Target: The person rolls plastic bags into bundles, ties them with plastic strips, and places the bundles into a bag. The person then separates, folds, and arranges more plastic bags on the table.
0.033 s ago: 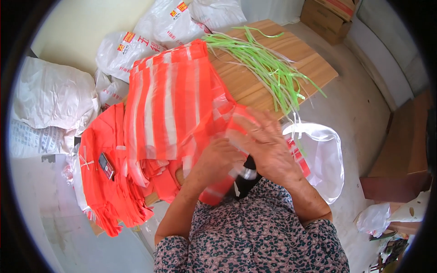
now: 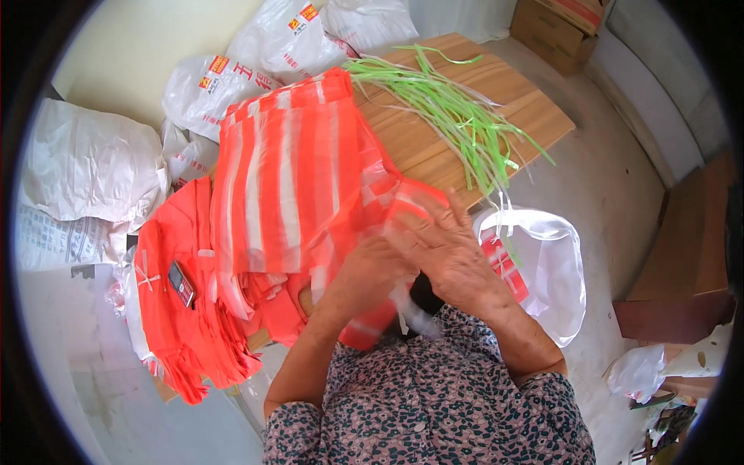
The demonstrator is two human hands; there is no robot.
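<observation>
My left hand is closed, its fingers curled into a fold of thin red-and-white striped plastic. Close against it, my right hand lies across the same plastic with its fingers stretched out; both hands are slightly blurred. A large stack of striped plastic sheets spreads over the wooden table to the left of my hands. Below the left hand, a loose end of the plastic hangs toward my lap, beside a blurred whitish strip. What lies under my palms is hidden.
Green and clear ribbon strips lie on the table's far right. A bundle of red plastic with a mobile phone on it sits left. White sacks stand behind; a white plastic-lined bin is right. Cardboard boxes stand far right.
My right hand has shifted slightly left and closer to the left hand. The whitish strip below my hands has swung a little lower. The left hand has barely moved.
</observation>
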